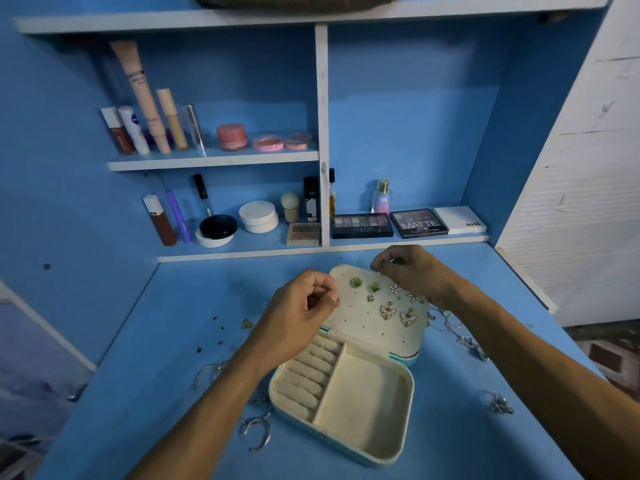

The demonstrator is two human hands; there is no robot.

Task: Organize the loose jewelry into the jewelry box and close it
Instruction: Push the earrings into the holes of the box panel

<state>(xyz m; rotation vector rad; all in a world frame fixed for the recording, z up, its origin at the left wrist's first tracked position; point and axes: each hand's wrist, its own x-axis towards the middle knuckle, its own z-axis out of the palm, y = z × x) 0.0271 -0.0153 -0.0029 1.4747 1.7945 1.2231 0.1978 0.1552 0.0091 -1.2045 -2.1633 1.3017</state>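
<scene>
Jewelry box (pixel 363 441) earring panel (pixel 360 327) lies between left hand (pixel 304 306) and right hand (pixel 408 268), the right at its far edge; both pinch-curled, contents indiscernible.

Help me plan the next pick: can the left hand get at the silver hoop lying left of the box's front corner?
Probably yes. The silver hoop lies uncovered on the desk beside the jewelry box; the left hand need only draw back, though its curled fingers may hold something.

Dim bluish light, soft shadows, slight blur, wide-angle bending at edges.
</scene>
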